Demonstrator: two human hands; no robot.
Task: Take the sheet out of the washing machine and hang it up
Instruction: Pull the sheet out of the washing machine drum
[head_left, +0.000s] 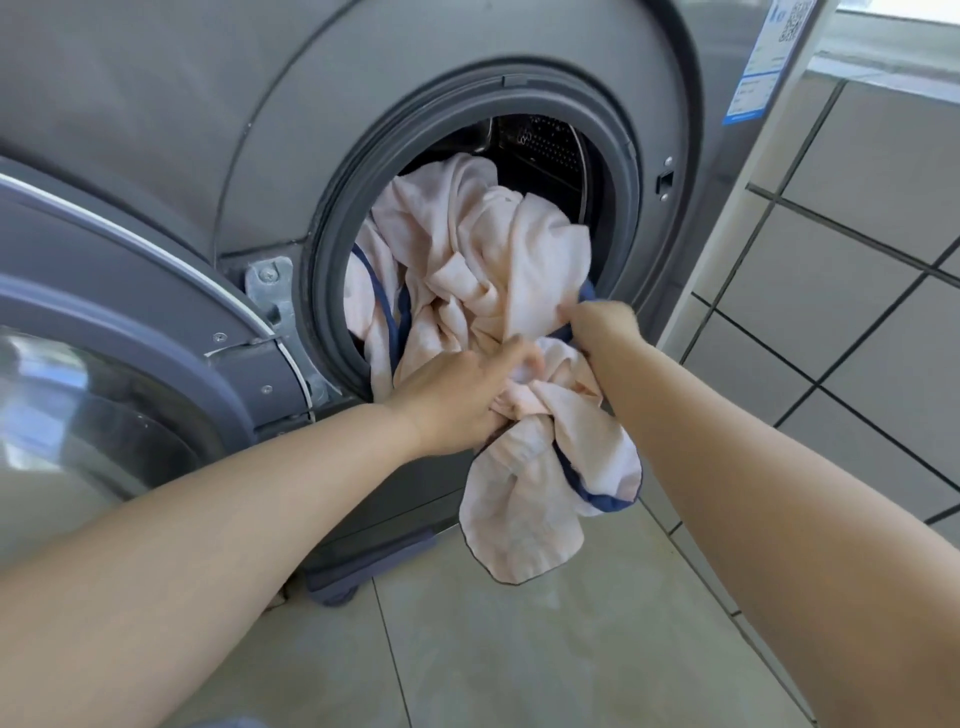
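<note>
A pale pink sheet (467, 249) with a blue border spills out of the round drum opening of a grey front-loading washing machine (208, 130). Most of it is bunched inside the drum; a twisted end hangs down over the lower rim toward the floor. My left hand (457, 395) grips a wad of the sheet just outside the opening. My right hand (602, 325) grips the sheet a little higher, at the lower right of the rubber door seal (332, 208), with its fingers hidden in the cloth.
The machine's door (104, 364) stands swung open at the left, its glass bowl facing me. A grey tiled wall (857, 260) rises close on the right. Pale floor tiles (519, 649) lie below the hanging cloth. A blue foot pad (337, 587) sits under the machine.
</note>
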